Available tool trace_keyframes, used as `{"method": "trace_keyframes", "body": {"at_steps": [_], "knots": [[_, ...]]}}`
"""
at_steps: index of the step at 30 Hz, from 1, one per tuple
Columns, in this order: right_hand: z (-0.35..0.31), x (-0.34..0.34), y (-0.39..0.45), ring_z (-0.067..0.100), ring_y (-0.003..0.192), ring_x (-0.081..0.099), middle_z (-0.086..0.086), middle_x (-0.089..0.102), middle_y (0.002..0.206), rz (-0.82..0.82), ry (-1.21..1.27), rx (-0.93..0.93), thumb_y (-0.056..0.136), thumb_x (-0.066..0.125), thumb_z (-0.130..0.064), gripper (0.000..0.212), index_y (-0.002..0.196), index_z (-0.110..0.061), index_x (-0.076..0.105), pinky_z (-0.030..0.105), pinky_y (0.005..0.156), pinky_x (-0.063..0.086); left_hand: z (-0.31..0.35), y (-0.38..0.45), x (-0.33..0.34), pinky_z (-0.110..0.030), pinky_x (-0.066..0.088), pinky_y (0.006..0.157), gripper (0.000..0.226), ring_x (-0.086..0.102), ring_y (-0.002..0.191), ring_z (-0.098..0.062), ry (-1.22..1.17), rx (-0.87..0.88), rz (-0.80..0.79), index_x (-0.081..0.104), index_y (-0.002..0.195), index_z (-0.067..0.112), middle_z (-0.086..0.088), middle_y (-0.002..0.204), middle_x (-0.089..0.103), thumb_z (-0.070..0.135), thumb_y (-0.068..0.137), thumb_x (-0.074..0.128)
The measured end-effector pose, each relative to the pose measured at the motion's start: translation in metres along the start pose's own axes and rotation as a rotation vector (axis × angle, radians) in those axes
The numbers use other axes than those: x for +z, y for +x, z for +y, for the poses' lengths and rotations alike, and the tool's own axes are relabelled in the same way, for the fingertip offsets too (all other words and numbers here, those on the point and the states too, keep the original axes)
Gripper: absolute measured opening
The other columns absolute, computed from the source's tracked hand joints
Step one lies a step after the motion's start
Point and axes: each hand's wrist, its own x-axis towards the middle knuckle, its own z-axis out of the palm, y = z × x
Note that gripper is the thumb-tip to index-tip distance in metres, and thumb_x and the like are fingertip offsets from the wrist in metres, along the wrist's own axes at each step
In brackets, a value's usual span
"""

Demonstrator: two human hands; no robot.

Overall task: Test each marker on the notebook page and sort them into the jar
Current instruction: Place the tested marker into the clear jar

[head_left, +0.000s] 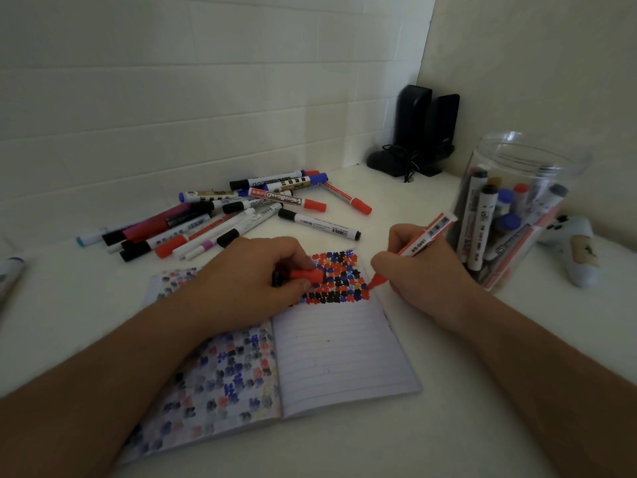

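Notebook (344, 357) lies open at 6 o'clock on the table (431, 443), jar (510, 215) at 3, loose markers (220, 215) at 11. Right hand (424, 270) pinches a red marker (413, 248), tip touching the page's right edge. Left hand (248, 281), fingers curled, pinches its red cap (305, 274) over the page.

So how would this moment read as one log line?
step: testing | right hand: red marker, tip on page | left hand: cap | jar: part-filled

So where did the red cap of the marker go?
The small red plastic cap is pinched in the left hand, resting on the open notebook, left of the red marker's tip.
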Motion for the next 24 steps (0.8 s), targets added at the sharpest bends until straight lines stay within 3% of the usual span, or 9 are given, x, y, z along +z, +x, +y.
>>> {"method": "trace_keyframes", "body": {"at_steps": [5, 7, 12, 16, 22, 24], "knots": [[-0.015, -0.003, -0.006, 0.016, 0.043, 0.029, 0.002, 0.048, 0.053, -0.117, 0.656, 0.0, 0.09, 0.068, 0.0, 0.023, 0.075, -0.008, 0.052, 0.021, 0.041, 0.027, 0.007, -0.001, -0.002, 0.002, 0.04, 0.074, 0.014, 0.051, 0.097, 0.026, -0.034, 0.001, 0.048, 0.053, 0.101, 0.05, 0.035, 0.102, 0.058, 0.046, 0.093, 0.063], [-0.018, -0.002, -0.008, 0.016, 0.044, 0.029, 0.002, 0.048, 0.054, -0.174, 0.74, -0.012, 0.086, 0.071, -0.007, 0.018, 0.077, -0.008, 0.055, 0.022, 0.042, 0.026, 0.009, -0.002, -0.002, 0.005, 0.038, 0.076, 0.014, 0.048, 0.098, 0.031, -0.067, 0.011, 0.056, 0.051, 0.101, 0.051, 0.038, 0.1, 0.056, 0.045, 0.094, 0.061], [-0.018, -0.001, -0.008, 0.017, 0.045, 0.03, 0.004, 0.046, 0.055, -0.208, 0.738, -0.033, 0.084, 0.071, -0.011, 0.015, 0.075, -0.012, 0.06, 0.023, 0.041, 0.027, 0.016, -0.002, -0.004, 0.006, 0.037, 0.076, 0.027, 0.048, 0.097, 0.033, -0.132, 0.022, 0.062, 0.056, 0.108, 0.043, 0.038, 0.097, 0.056, 0.056, 0.086, 0.05], [-0.018, 0.001, -0.009, 0.016, 0.045, 0.033, 0.002, 0.049, 0.055, -0.204, 0.7, -0.037, 0.082, 0.074, -0.015, 0.015, 0.081, -0.008, 0.06, 0.022, 0.042, 0.031, 0.019, -0.003, -0.005, 0.005, 0.038, 0.077, 0.024, 0.05, 0.099, 0.029, -0.157, 0.047, 0.066, 0.056, 0.107, 0.044, 0.036, 0.098, 0.059, 0.054, 0.085, 0.05], [-0.018, 0.003, -0.011, 0.018, 0.051, 0.053, 0.007, 0.061, 0.064, -0.263, 0.555, -0.089, 0.078, 0.078, -0.029, 0.015, 0.085, -0.017, 0.073, 0.024, 0.047, 0.044, 0.02, -0.005, -0.004, -0.001, 0.043, 0.076, 0.018, 0.055, 0.101, 0.018, -0.125, 0.095, 0.077, 0.055, 0.106, 0.049, 0.031, 0.099, 0.062, 0.051, 0.089, 0.056], [-0.021, 0.003, -0.012, 0.021, 0.061, 0.062, 0.011, 0.068, 0.074, -0.314, 0.624, -0.028, 0.09, 0.074, -0.034, 0.021, 0.092, -0.013, 0.078, 0.026, 0.053, 0.051, 0.021, -0.006, -0.003, -0.004, 0.045, 0.076, 0.021, 0.059, 0.1, 0.012, -0.139, 0.114, 0.107, 0.056, 0.107, 0.047, 0.027, 0.1, 0.066, 0.054, 0.087, 0.054]]}}
